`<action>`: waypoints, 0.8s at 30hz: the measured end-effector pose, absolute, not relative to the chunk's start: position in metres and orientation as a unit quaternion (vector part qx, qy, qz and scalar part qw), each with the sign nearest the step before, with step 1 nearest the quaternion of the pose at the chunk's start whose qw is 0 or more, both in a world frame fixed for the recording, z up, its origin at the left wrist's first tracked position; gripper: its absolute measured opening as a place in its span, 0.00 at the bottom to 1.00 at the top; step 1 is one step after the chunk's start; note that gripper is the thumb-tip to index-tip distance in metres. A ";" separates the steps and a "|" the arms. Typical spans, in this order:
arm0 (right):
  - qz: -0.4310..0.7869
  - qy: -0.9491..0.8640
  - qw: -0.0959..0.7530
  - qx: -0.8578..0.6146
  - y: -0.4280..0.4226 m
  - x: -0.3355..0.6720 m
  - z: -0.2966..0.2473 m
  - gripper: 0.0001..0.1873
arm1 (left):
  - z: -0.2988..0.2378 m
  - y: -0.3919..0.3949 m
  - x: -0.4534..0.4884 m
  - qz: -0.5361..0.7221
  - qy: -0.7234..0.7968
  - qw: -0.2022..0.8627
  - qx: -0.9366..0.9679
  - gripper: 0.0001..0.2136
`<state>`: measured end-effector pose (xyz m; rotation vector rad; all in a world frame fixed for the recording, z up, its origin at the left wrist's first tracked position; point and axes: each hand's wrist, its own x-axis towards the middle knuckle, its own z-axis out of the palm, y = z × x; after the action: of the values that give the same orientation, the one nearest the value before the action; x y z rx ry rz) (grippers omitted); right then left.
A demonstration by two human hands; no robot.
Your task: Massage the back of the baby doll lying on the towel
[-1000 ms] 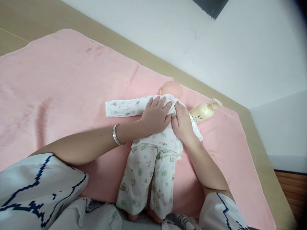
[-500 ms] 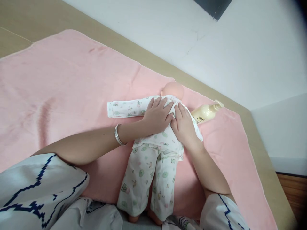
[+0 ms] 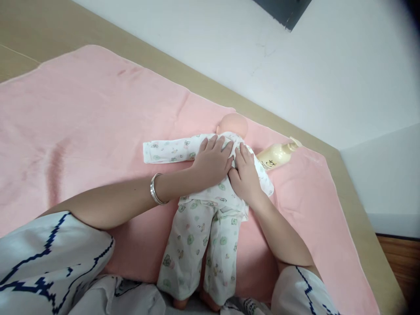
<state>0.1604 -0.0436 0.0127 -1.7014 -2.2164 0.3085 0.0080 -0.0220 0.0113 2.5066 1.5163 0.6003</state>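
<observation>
A baby doll (image 3: 232,124) lies on a pink blanket (image 3: 98,113), its feet toward me and its face not visible. It wears a white long-sleeved top (image 3: 170,151) and matching trousers (image 3: 187,245), both printed with small green and pink figures. My left hand (image 3: 213,164) rests flat on the upper part of the top, fingers spread. Close beside it, my right hand (image 3: 245,177) lies on the other side of the top, fingers stretched toward the doll's head. Neither hand grips anything. The doll's left sleeve in view sticks straight out sideways.
A pale yellow pump bottle (image 3: 277,155) lies tilted on the blanket, right of the doll. Beyond the blanket runs a tan surface edge (image 3: 183,72) along a white wall (image 3: 295,78). A dark panel (image 3: 287,13) shows at the top.
The whole view has shifted slightly, so everything sits a little farther left. Both hands keep nearly the same place on the doll's top.
</observation>
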 end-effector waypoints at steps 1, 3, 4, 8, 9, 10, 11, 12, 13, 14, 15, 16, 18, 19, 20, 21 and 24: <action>0.111 -0.778 0.166 -0.596 -0.044 0.161 0.013 0.36 | 0.012 -0.024 0.008 0.195 0.507 0.073 0.837 0.25; 0.115 -0.778 0.167 -0.594 -0.044 0.161 0.013 0.36 | 0.015 -0.026 0.007 0.180 0.509 0.072 0.839 0.25; 0.116 -0.779 0.166 -0.594 -0.044 0.161 0.013 0.36 | 0.016 -0.028 0.007 0.171 0.509 0.073 0.840 0.26; 0.106 -0.784 0.166 -0.588 -0.044 0.161 0.013 0.35 | 0.025 -0.035 0.005 0.139 0.505 0.071 0.849 0.26; 0.103 -0.786 0.169 -0.585 -0.043 0.162 0.013 0.34 | 0.027 -0.038 0.005 0.133 0.503 0.072 0.851 0.26; 0.100 -0.788 0.175 -0.582 -0.042 0.164 0.012 0.34 | 0.029 -0.040 0.005 0.128 0.503 0.075 0.852 0.26; 0.098 -0.789 0.180 -0.579 -0.040 0.165 0.012 0.33 | 0.030 -0.042 0.005 0.124 0.503 0.080 0.852 0.26; 0.098 -0.789 0.186 -0.577 -0.038 0.167 0.011 0.31 | 0.031 -0.043 0.004 0.122 0.503 0.087 0.851 0.26; 0.099 -0.789 0.191 -0.576 -0.036 0.169 0.011 0.30 | 0.032 -0.042 0.004 0.124 0.502 0.095 0.850 0.26; 0.100 -0.789 0.195 -0.574 -0.034 0.171 0.011 0.28 | 0.032 -0.041 0.003 0.129 0.502 0.104 0.849 0.27; 0.103 -0.787 0.199 -0.575 -0.032 0.172 0.011 0.28 | 0.031 -0.037 0.002 0.135 0.502 0.111 0.847 0.27; 0.105 -0.785 0.202 -0.576 -0.031 0.173 0.012 0.27 | 0.030 -0.032 0.000 0.141 0.502 0.118 0.845 0.27; 0.104 -0.778 0.203 -0.586 -0.033 0.170 0.012 0.30 | 0.028 -0.019 -0.004 0.151 0.505 0.129 0.840 0.27; 0.101 -0.775 0.199 -0.592 -0.036 0.168 0.012 0.32 | 0.027 -0.012 -0.006 0.152 0.504 0.132 0.840 0.27; 0.095 -0.773 0.194 -0.596 -0.039 0.165 0.012 0.33 | 0.026 -0.005 -0.007 0.153 0.500 0.134 0.842 0.27; 0.088 -0.773 0.187 -0.600 -0.043 0.161 0.012 0.34 | 0.025 0.000 -0.008 0.154 0.496 0.134 0.844 0.27; 0.074 -0.776 0.176 -0.601 -0.052 0.154 0.011 0.33 | 0.020 0.001 -0.007 0.161 0.501 0.116 0.842 0.27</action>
<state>0.1541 -0.0523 0.0114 -1.7030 -2.1967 0.2109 -0.0072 0.0015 0.0199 2.4676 1.4673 0.4707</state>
